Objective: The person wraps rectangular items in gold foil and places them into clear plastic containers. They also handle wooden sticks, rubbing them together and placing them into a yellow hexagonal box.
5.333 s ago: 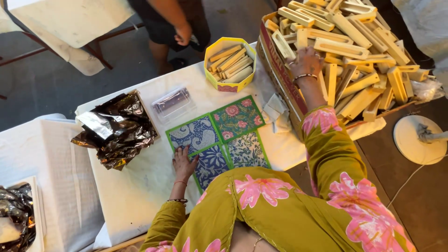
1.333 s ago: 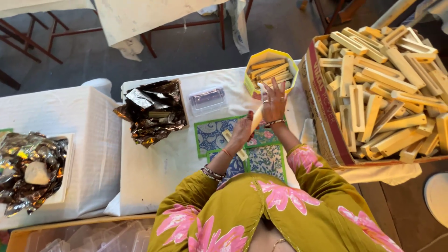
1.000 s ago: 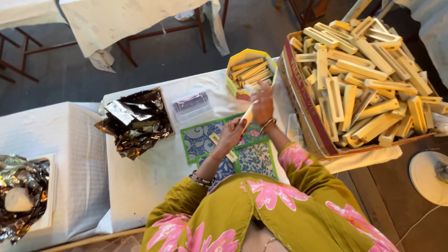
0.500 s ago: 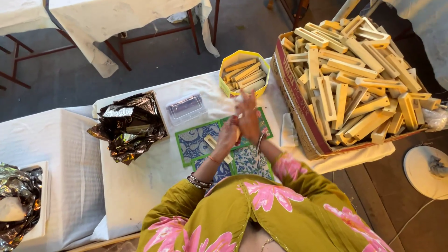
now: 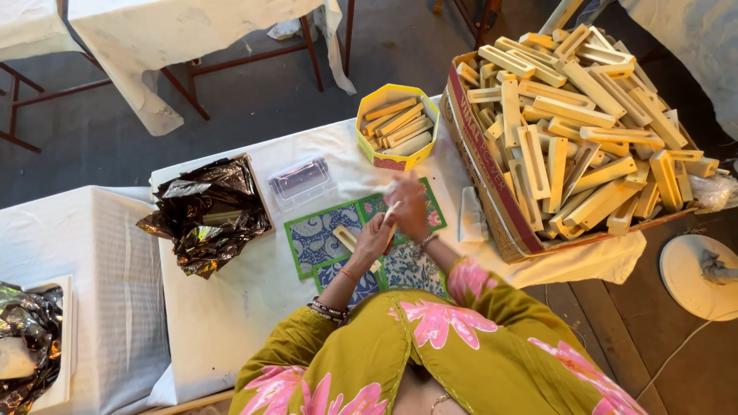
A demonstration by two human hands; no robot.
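My right hand (image 5: 409, 206), blurred by motion, and my left hand (image 5: 373, 240) meet over a green-edged patterned mat (image 5: 317, 238) on the white-covered table. Between them they pinch a pale wooden stick (image 5: 390, 216), which stands tilted. A second pale stick (image 5: 345, 237) lies on the mat, partly under my left hand. Just beyond my hands a yellow octagonal box (image 5: 384, 157) holds several similar sticks. I cannot see the fingertips clearly.
A big cardboard box (image 5: 480, 165) heaped with pale wooden frames stands at the right. A clear plastic lidded container (image 5: 300, 181) and a tray of crumpled black foil (image 5: 204, 217) lie to the left. A white wrapped piece (image 5: 470, 214) rests beside the cardboard box.
My right hand came back from the yellow box with a stick and met my left hand over the mat. The view has shifted a little.
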